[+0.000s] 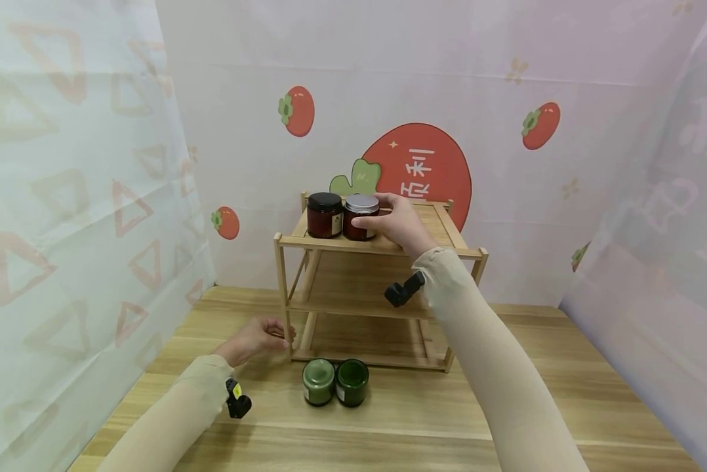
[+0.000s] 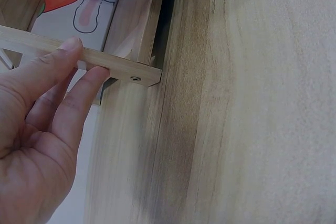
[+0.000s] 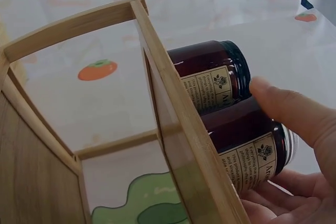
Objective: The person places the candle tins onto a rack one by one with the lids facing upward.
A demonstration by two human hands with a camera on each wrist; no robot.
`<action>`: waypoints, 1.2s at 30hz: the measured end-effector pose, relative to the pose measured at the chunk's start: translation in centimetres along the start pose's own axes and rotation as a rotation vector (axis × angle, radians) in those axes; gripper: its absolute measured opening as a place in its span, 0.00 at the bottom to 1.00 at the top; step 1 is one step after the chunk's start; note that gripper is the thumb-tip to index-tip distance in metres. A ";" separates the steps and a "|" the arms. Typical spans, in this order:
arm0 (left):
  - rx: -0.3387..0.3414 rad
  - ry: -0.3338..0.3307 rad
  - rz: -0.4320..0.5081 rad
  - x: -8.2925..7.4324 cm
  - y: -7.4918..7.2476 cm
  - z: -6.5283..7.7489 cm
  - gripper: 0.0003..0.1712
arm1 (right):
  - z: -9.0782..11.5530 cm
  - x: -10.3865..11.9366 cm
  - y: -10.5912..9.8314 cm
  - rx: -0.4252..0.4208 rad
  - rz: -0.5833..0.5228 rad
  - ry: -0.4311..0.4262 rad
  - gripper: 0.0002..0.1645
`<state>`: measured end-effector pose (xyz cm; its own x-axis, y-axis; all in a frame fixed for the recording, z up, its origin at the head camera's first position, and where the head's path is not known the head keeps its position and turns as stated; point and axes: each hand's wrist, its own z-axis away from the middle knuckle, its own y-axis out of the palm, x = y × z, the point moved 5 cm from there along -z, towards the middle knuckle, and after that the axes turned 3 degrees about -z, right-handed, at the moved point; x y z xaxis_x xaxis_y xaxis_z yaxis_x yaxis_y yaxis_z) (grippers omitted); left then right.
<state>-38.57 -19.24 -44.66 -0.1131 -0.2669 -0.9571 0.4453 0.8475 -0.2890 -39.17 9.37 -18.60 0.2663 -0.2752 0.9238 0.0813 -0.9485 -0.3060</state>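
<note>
- Gripped the silver-lidded jar [image 1: 356, 214] in the right hand [image 1: 401, 224], with the thumb across the front and fingers round the far side.
- Found that jar at the front of the top shelf of the rack [image 1: 383, 247], close beside the black-lidded jar [image 1: 324, 217].
- Pinched a front post [image 2: 123, 68] low on the rack between thumb and fingers of the left hand [image 1: 258, 339], apparently for steadiness.
- Judged the step as setting or adjusting the silver-lidded jar beside its neighbour; could not tell placing from lifting.
- Judged the next move, if placing, to call for a level base, then a gentle loosening of the right hand without nudging the black-lidded jar.
- Noted a light green jar [image 1: 319, 381] and a dark green jar [image 1: 352, 382] side by side on the table [image 1: 436, 426], just in front of the rack.
- Recorded smooth, glossy, dark reddish-brown glass on the upper pair, squat and round, with cream printed labels [image 3: 209, 88].
- Recorded pale, squared wooden bars on the rack, flat panels for shelves, and streaky wood grain across the table.
</note>
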 end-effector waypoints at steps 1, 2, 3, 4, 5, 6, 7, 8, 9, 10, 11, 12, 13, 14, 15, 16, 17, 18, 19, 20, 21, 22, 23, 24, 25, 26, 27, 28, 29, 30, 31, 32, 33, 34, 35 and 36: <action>0.000 -0.002 0.005 0.0 0.0 0.0 0.17 | 0.0 0.1 -0.1 -0.003 -0.013 -0.001 0.48; 0.000 -0.003 0.008 0.0 -0.1 -0.1 0.17 | 0.1 0.1 -0.2 -0.004 -0.029 -0.006 0.48; 0.001 -0.004 0.010 0.1 -0.1 -0.1 0.17 | 0.1 0.2 -0.3 -0.004 -0.042 -0.015 0.47; 0.001 -0.005 0.011 0.1 -0.1 -0.2 0.17 | 0.2 0.3 -0.4 -0.003 -0.047 -0.029 0.46; 0.000 -0.006 0.011 0.1 -0.1 -0.2 0.16 | 0.3 0.4 -0.5 -0.005 -0.056 -0.044 0.44; 0.000 -0.007 0.012 0.1 -0.1 -0.2 0.16 | 0.5 0.6 -0.6 -0.007 -0.060 -0.063 0.43; -0.001 -0.007 0.012 0.1 -0.1 -0.2 0.16 | 0.6 0.7 -0.7 -0.005 -0.063 -0.085 0.42; -0.001 -0.006 0.011 0.1 -0.1 -0.2 0.16 | 0.7 0.8 -0.9 -0.005 -0.066 -0.103 0.41; -0.001 -0.005 0.009 0.0 -0.1 -0.2 0.16 | 0.9 1.0 -1.0 -0.008 -0.062 -0.118 0.41; 0.000 -0.004 0.009 0.0 -0.1 -0.2 0.16 | 1.0 1.1 -1.1 -0.011 -0.065 -0.133 0.40; 0.000 -0.003 0.009 0.0 -0.1 -0.2 0.16 | 1.1 1.2 -1.2 -0.015 -0.074 -0.146 0.40; 0.000 -0.003 0.008 0.0 -0.1 -0.2 0.16 | 1.3 1.3 -1.4 -0.018 -0.079 -0.160 0.39; 0.000 -0.002 0.005 0.0 -0.1 -0.2 0.16 | 1.4 1.4 -1.5 -0.022 -0.081 -0.172 0.39; 0.000 0.000 0.002 0.0 -0.2 -0.2 0.16 | 1.6 1.5 -1.7 -0.029 -0.086 -0.181 0.39; -0.001 0.003 -0.003 0.0 -0.2 -0.2 0.16 | 1.7 1.6 -1.8 -0.033 -0.094 -0.190 0.39; -0.002 0.005 -0.006 0.0 -0.2 -0.2 0.16 | 1.9 1.6 -2.0 -0.036 -0.103 -0.197 0.39; -0.002 0.007 -0.007 -0.1 -0.2 -0.2 0.16 | 2.1 1.7 -2.1 -0.042 -0.110 -0.198 0.39; -0.002 0.008 -0.007 -0.1 -0.1 -0.2 0.17 | 2.3 1.7 -2.2 -0.049 -0.119 -0.200 0.39; -0.002 0.009 -0.009 -0.1 -0.1 -0.2 0.17 | 2.5 1.7 -2.4 -0.055 -0.124 -0.199 0.39; 0.000 0.011 -0.010 -0.1 -0.1 -0.2 0.17 | 2.7 1.7 -2.4 -0.060 -0.121 -0.202 0.40; 0.001 0.011 -0.010 -0.1 -0.1 -0.2 0.17 | 3.0 1.8 -2.5 -0.065 -0.114 -0.207 0.40; 0.001 0.010 -0.005 -0.1 -0.1 -0.2 0.17 | 3.2 1.8 -2.6 -0.069 -0.109 -0.212 0.40; 0.002 0.008 -0.003 -0.1 -0.1 -0.2 0.17 | 3.5 1.8 -2.6 -0.073 -0.106 -0.218 0.40; 0.002 0.007 -0.002 -0.1 -0.1 -0.2 0.17 | 3.7 1.8 -2.5 -0.075 -0.104 -0.228 0.40; 0.003 0.008 -0.004 -0.1 -0.1 -0.2 0.17 | 4.0 1.9 -2.5 -0.076 -0.096 -0.240 0.40; 0.003 0.008 -0.003 0.0 -0.1 -0.2 0.17 | 4.2 1.9 -2.4 -0.078 -0.091 -0.252 0.39; 0.003 0.006 -0.002 0.0 -0.1 -0.2 0.17 | 4.5 1.9 -2.4 -0.078 -0.092 -0.263 0.39; 0.002 0.006 -0.001 0.0 -0.1 -0.2 0.17 | 4.7 2.0 -2.3 -0.077 -0.096 -0.274 0.38; 0.004 0.007 -0.002 0.0 -0.1 -0.2 0.17 | 5.0 2.0 -2.2 -0.075 -0.096 -0.282 0.38; 0.004 0.007 -0.003 0.1 -0.2 -0.3 0.18 | 5.3 2.1 -2.1 -0.071 -0.092 -0.290 0.38; 0.005 0.008 -0.004 0.1 -0.2 -0.3 0.18 | 5.6 2.1 -2.0 -0.065 -0.091 -0.298 0.38; 0.004 0.007 -0.003 0.1 -0.2 -0.3 0.18 | 5.9 2.1 -1.9 -0.057 -0.091 -0.304 0.39; 0.004 0.007 -0.002 0.2 -0.2 -0.3 0.18 | 6.2 2.1 -1.8 -0.048 -0.090 -0.309 0.39; 0.004 0.006 -0.001 0.2 -0.2 -0.3 0.18 | 6.4 2.0 -1.7 -0.037 -0.092 -0.314 0.39; 0.005 0.006 -0.001 0.2 -0.2 -0.3 0.18 | 6.7 2.0 -1.6 -0.028 -0.090 -0.319 0.38; 0.005 0.006 0.001 0.2 -0.2 -0.3 0.18 | 7.0 1.9 -1.5 -0.019 -0.091 -0.324 0.38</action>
<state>-38.98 -19.29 -44.82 -0.1183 -0.2631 -0.9575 0.4499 0.8454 -0.2879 -32.06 11.32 -18.01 0.5505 -0.1285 0.8249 0.1012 -0.9705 -0.2186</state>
